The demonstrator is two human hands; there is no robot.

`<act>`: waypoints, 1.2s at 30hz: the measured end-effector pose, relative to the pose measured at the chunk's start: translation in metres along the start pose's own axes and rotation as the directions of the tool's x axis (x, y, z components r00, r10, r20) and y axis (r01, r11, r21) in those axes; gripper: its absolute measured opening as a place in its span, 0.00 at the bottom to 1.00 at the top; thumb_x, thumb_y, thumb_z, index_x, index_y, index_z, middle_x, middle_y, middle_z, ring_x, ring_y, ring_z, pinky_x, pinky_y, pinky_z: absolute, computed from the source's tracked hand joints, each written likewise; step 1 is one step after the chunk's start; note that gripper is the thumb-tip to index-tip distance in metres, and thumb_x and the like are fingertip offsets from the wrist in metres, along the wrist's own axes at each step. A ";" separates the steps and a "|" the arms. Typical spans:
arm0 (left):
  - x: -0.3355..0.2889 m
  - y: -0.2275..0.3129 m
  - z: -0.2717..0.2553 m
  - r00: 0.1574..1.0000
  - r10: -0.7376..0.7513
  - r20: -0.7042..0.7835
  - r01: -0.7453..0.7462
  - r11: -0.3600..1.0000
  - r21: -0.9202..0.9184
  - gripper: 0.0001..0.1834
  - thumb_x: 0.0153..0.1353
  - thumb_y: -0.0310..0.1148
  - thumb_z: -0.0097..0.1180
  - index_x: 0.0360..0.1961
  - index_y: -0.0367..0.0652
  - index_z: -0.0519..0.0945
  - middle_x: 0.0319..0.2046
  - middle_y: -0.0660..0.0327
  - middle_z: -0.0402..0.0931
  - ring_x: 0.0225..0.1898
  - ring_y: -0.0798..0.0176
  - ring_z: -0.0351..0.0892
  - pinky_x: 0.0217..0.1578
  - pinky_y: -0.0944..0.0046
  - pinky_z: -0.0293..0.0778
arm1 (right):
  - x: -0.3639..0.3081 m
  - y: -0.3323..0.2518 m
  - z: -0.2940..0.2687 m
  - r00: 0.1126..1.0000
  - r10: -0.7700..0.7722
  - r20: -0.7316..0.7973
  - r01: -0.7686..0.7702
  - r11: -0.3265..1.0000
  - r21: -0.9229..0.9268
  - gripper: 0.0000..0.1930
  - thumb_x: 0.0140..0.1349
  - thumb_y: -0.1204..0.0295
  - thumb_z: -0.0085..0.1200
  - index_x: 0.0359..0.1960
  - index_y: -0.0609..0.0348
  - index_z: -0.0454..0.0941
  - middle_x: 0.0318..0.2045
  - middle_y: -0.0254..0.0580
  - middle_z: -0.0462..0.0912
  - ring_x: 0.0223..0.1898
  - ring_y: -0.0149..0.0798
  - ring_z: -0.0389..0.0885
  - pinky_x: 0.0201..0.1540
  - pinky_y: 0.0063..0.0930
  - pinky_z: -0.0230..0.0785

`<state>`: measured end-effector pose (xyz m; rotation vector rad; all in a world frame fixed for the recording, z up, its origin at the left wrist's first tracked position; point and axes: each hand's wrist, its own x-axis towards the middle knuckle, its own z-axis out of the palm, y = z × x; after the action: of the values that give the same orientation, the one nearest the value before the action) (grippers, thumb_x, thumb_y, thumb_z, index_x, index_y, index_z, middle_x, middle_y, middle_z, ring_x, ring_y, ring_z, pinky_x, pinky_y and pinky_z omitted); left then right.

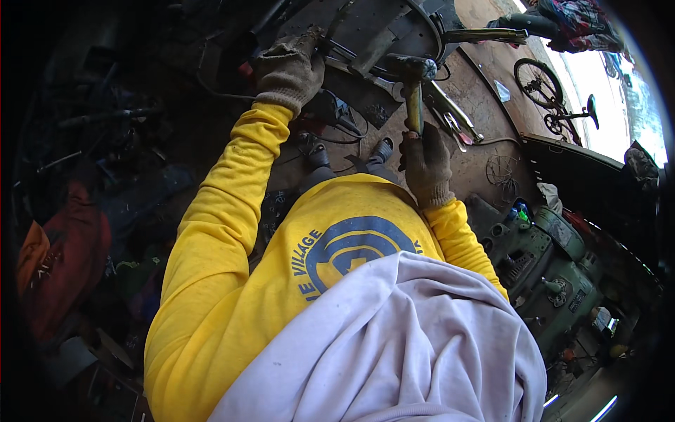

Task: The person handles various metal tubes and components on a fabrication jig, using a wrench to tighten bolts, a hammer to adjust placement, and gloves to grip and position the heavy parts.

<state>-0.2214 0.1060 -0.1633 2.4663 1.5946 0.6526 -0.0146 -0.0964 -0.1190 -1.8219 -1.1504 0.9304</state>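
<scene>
My right hand (427, 169), in a brown knit work glove, is wrapped round the handle of a hammer (413, 102). The hammer's worn metal head (416, 67) is up in front of me, by the edge of a round dark metal piece (390, 28). My left hand (288, 70), in a similar glove, is closed at the left side of that round piece. Its fingertips are by a dark metal bar (341, 48), and what they grip is hard to make out.
A green machine (548, 260) stands at the right. Beyond it are coiled wire (502, 172) and a bicycle (545, 91) near the bright opening, where another person (569, 28) shows. Tools (457, 123) lie on the floor ahead. Red cloth (74, 260) hangs in dark clutter at left.
</scene>
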 end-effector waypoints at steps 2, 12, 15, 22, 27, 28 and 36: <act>-0.002 -0.003 0.003 0.999 0.031 -0.036 -0.031 0.999 0.019 0.19 0.59 0.37 0.56 0.53 0.52 0.81 0.44 0.56 0.83 0.46 0.51 0.82 0.48 0.53 0.76 | 0.001 0.000 0.002 0.999 -0.027 -0.019 0.026 0.999 -0.031 0.14 0.70 0.65 0.48 0.47 0.63 0.74 0.25 0.47 0.80 0.25 0.39 0.80 0.29 0.34 0.70; -0.004 -0.003 0.008 0.998 0.019 -0.059 -0.017 0.999 0.044 0.20 0.58 0.35 0.57 0.53 0.53 0.80 0.42 0.58 0.83 0.44 0.52 0.83 0.46 0.53 0.77 | 0.009 0.001 0.013 0.995 -0.097 -0.020 0.091 0.976 -0.197 0.15 0.69 0.62 0.52 0.47 0.61 0.74 0.27 0.46 0.80 0.26 0.41 0.80 0.29 0.34 0.71; -0.004 -0.004 0.007 0.996 0.052 -0.077 -0.050 0.999 0.021 0.20 0.57 0.35 0.57 0.53 0.52 0.80 0.42 0.58 0.83 0.44 0.52 0.83 0.45 0.53 0.77 | 0.011 0.004 0.015 0.983 -0.181 -0.025 0.170 0.959 -0.228 0.14 0.69 0.64 0.53 0.47 0.62 0.74 0.25 0.39 0.79 0.22 0.30 0.77 0.25 0.26 0.70; -0.005 -0.004 0.010 0.992 0.073 -0.103 -0.069 0.997 0.043 0.19 0.58 0.35 0.56 0.52 0.51 0.81 0.41 0.56 0.84 0.43 0.51 0.83 0.45 0.52 0.77 | 0.014 0.003 0.021 0.998 -0.056 0.023 0.060 0.959 -0.278 0.16 0.64 0.63 0.56 0.47 0.61 0.74 0.30 0.55 0.82 0.32 0.57 0.83 0.35 0.47 0.72; -0.004 -0.004 0.008 0.995 0.053 -0.088 -0.053 0.999 0.005 0.19 0.58 0.35 0.56 0.52 0.51 0.81 0.41 0.56 0.84 0.43 0.51 0.83 0.45 0.52 0.78 | 0.015 -0.012 0.019 0.997 -0.081 0.016 0.082 0.952 -0.294 0.16 0.64 0.64 0.57 0.47 0.61 0.74 0.30 0.56 0.81 0.32 0.56 0.82 0.36 0.46 0.72; -0.004 -0.003 0.008 0.997 0.043 -0.064 -0.042 0.999 0.015 0.19 0.58 0.36 0.56 0.53 0.51 0.81 0.42 0.57 0.84 0.43 0.51 0.83 0.46 0.53 0.77 | 0.015 -0.013 0.017 0.994 -0.106 0.015 0.106 0.942 -0.318 0.16 0.63 0.65 0.57 0.47 0.62 0.74 0.31 0.56 0.80 0.32 0.55 0.81 0.36 0.45 0.72; -0.010 -0.007 0.009 1.000 0.005 -0.017 -0.004 0.998 0.068 0.22 0.60 0.38 0.55 0.56 0.52 0.79 0.47 0.60 0.83 0.48 0.53 0.82 0.49 0.53 0.75 | 0.004 -0.079 0.004 0.899 -0.383 -0.212 0.428 0.873 0.233 0.19 0.67 0.71 0.53 0.56 0.63 0.67 0.33 0.45 0.79 0.29 0.33 0.78 0.30 0.25 0.72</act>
<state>-0.2275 0.1015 -0.1762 2.5193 1.6442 0.6320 -0.0455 -0.0683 -0.0512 -1.3319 -1.1776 0.6450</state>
